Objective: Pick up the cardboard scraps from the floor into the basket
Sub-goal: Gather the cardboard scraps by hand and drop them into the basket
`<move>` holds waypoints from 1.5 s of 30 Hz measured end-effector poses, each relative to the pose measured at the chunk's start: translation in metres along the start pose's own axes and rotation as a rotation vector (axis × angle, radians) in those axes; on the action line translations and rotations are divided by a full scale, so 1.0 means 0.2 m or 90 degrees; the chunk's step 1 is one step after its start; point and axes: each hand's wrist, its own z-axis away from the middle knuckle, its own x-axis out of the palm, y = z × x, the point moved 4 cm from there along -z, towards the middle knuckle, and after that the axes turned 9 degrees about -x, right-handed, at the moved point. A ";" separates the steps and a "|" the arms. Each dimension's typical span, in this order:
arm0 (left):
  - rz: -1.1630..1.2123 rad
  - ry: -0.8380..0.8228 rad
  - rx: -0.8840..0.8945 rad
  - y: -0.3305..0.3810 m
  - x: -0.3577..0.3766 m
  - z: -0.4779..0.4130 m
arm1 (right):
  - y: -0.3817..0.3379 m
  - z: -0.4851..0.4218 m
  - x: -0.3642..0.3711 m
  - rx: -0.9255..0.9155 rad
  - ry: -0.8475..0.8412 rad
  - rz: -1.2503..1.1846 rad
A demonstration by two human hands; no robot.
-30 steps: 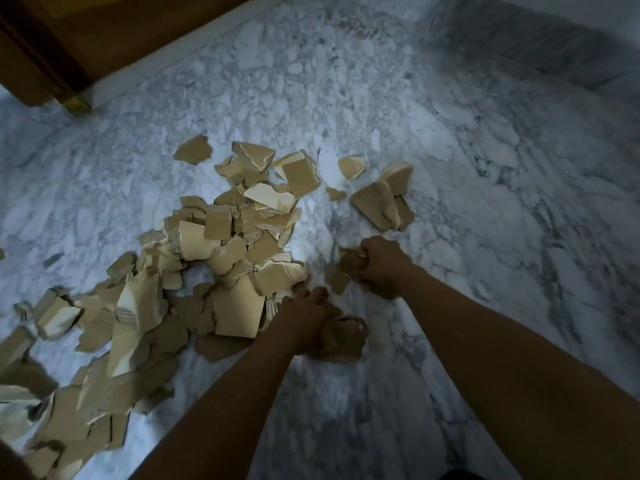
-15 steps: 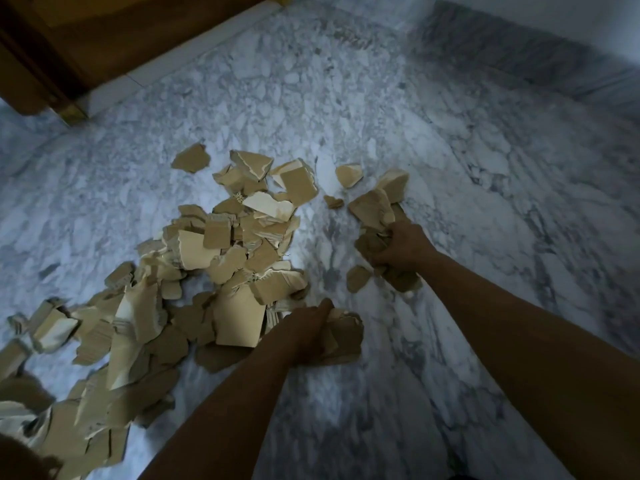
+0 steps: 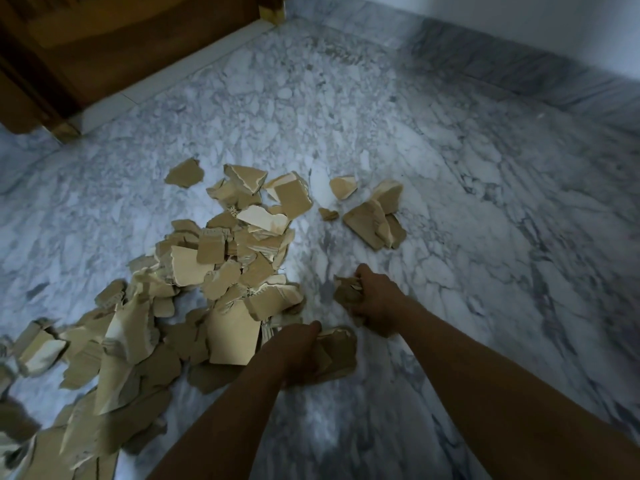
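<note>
Cardboard scraps (image 3: 225,327) strewn diagonally, near left to far right; left hand (image 3: 294,351) and right hand (image 3: 377,299), each grip fisted round scraps.

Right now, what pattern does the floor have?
The floor is white marble with grey veins; the head view shows it best.

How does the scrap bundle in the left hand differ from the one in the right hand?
The left bundle, gripped by the left hand, looks bigger, with broad flat pieces; the right bundle, gripped by the right hand, looks smaller and crumpled. The left bundle is at the edge of the big pile; the right bundle is apart from it, over marble floor. Both are brown cardboard scraps.
</note>
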 end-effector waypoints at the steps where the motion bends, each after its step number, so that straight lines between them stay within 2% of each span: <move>1: -0.008 -0.009 0.002 0.01 -0.01 0.00 | 0.02 0.01 0.00 0.009 -0.027 0.034; 3: -0.016 -0.024 0.005 0.02 -0.04 0.00 | 0.08 0.04 -0.06 0.025 -0.040 0.087; 7: 0.002 -0.027 0.000 0.06 -0.23 -0.07 | 0.30 0.09 -0.31 0.078 0.064 0.150; 10: -0.013 0.017 0.018 0.15 -0.43 -0.16 | 0.51 0.18 -0.36 0.134 0.115 0.216; 13: -0.095 0.040 0.023 0.26 -0.61 -0.33 | 0.66 0.23 -0.31 0.169 0.111 0.167; 16: -0.099 0.089 0.037 0.38 -0.78 -0.54 | 0.69 0.20 -0.33 0.169 0.068 0.130; 18: -0.153 0.108 0.004 0.48 -0.87 -0.67 | 0.74 0.18 -0.35 0.177 0.067 0.085; 20: -0.182 0.095 -0.037 0.52 -0.87 -0.85 | 0.78 0.16 -0.35 0.169 0.081 0.053; 22: -0.176 0.033 -0.015 0.47 -0.82 -1.01 | 0.80 0.15 -0.36 0.163 0.084 0.051; 23: -0.176 0.044 0.004 0.43 -0.78 -1.09 | 0.79 0.16 -0.36 0.161 0.084 0.056; 25: -0.182 0.041 -0.001 0.45 -0.75 -1.04 | 0.78 0.15 -0.36 0.163 0.087 0.054; 29: -0.210 0.144 -0.047 0.53 -0.74 -0.79 | 0.74 0.18 -0.38 0.196 0.086 0.060; 33: -0.167 0.105 -0.013 0.45 -0.61 -0.64 | 0.69 0.22 -0.40 0.197 0.104 0.058; 35: -0.106 0.079 -0.019 0.39 -0.57 -0.57 | 0.69 0.23 -0.42 0.206 0.063 0.042; 38: -0.008 0.057 -0.073 0.29 -0.54 -0.47 | 0.69 0.18 -0.49 0.247 0.000 -0.071; 42: -0.020 0.063 -0.115 0.15 -0.52 -0.35 | 0.55 0.02 -0.64 0.240 0.094 -0.260; 45: 0.032 0.099 -0.114 0.10 -0.46 -0.32 | 0.41 -0.15 -0.65 0.198 0.137 -0.261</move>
